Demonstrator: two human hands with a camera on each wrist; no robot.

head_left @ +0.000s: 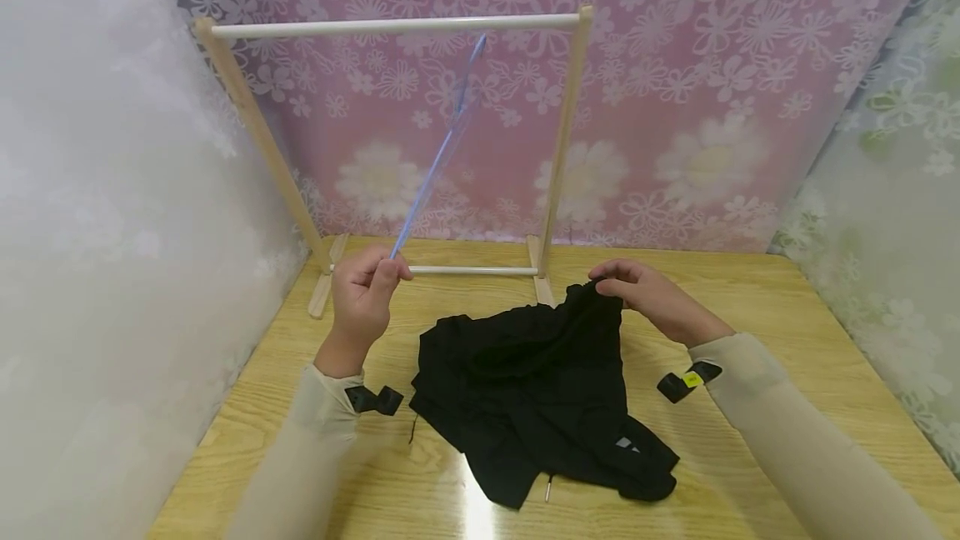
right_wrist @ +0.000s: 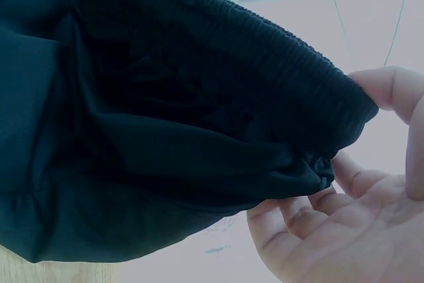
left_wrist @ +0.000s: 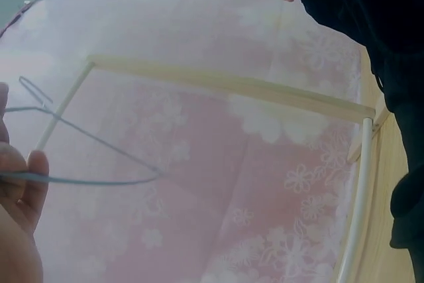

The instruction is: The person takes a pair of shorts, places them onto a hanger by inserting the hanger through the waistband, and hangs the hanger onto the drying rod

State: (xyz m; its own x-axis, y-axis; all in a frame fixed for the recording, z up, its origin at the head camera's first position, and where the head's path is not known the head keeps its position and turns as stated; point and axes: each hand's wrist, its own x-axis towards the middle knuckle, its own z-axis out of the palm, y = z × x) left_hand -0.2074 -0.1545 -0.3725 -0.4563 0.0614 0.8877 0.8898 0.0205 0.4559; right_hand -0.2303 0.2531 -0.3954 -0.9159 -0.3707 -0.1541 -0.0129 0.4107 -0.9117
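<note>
My left hand (head_left: 362,294) grips a thin blue clothes hanger (head_left: 431,177) by one end, and the hanger slants up to the right before the rack. In the left wrist view, the hanger's (left_wrist: 99,138) hook and two arms show beside the fingers. With thumb and fingers, my right hand (head_left: 652,298) pinches the gathered elastic waistband of what look like black shorts (head_left: 525,390). That edge is raised, while the rest lies crumpled on the table. In the right wrist view, the shorts' (right_wrist: 165,97) opening spreads to the left of the hand.
Behind the hands stands a wooden rack (head_left: 564,140) with a white top rail (head_left: 390,26) and a low white bar (head_left: 472,271). The wood-grain table (head_left: 765,307) carries everything. Flowered sheeting (head_left: 675,107) encloses the back and sides.
</note>
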